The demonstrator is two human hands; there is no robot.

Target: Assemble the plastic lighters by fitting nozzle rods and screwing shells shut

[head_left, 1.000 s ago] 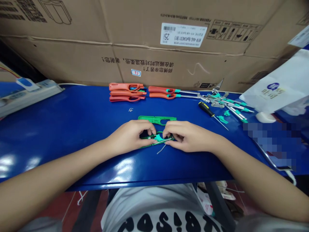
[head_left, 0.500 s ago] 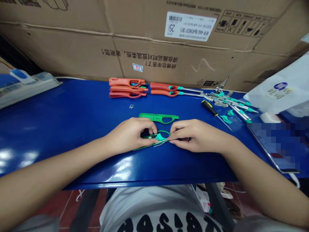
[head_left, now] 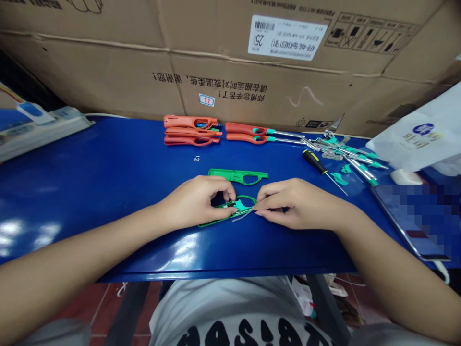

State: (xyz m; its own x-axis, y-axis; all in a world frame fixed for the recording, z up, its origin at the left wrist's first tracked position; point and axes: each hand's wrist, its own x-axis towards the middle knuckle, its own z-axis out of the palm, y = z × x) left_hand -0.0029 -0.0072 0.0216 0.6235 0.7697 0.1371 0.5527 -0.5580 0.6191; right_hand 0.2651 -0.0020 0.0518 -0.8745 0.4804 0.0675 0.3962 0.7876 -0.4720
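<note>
My left hand (head_left: 200,199) grips an open green lighter shell half (head_left: 215,222) by its body, thumb and fingers curled around it. Inside that half sits a teal trigger (head_left: 239,206), partly covered by my fingertips. A thin pale tube (head_left: 242,216) sticks out along the shell's near side. Its upper end runs to the fingertips of my right hand (head_left: 293,204), which are pinched together at the shell's narrow end. Just beyond my hands lies the other green shell half (head_left: 234,176), inner side up.
Orange-red lighter shells (head_left: 190,131) and two lighters with metal rods (head_left: 248,134) lie at the back. Small screws (head_left: 197,158) are nearer. A screwdriver (head_left: 315,162) and a pile of rods and teal parts (head_left: 360,163) lie right, by a phone (head_left: 410,226). A cardboard box (head_left: 126,62) stands behind.
The whole view has shifted slightly. Both hands keep almost the same hold at the green shell half, and the teal trigger shows a little differently between the fingertips.
</note>
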